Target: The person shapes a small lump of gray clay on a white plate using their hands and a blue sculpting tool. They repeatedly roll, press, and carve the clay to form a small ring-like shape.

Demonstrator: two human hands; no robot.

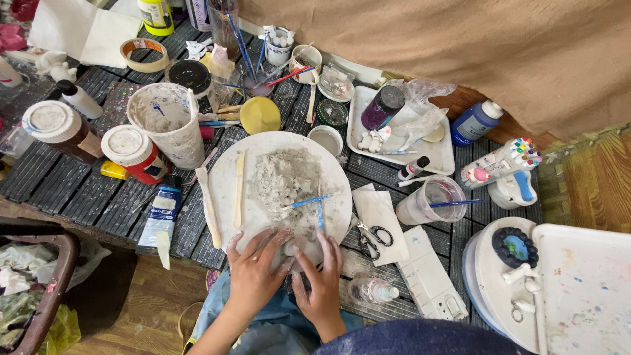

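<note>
At the near edge of the round white work board (227, 177), a small pale lump of grey clay (290, 248) is pressed between both hands. The left hand (255, 266) is laid over it with fingers spread and curled, smeared with clay; the right hand (322, 279) is cupped against its other side, fingers bent around it. Beyond the fingertips, a larger rough mass of grey clay (284, 176) is spread across the middle of the board. Two blue-handled brushes (313, 204) are laid beside that mass, and a flat wooden modelling stick (239, 189) is set along its left. Black-handled scissors (371, 240) are placed on a white paper sheet (384, 212) just right of the board. A clay-stained white cup (167, 121) is stood further left.
</note>
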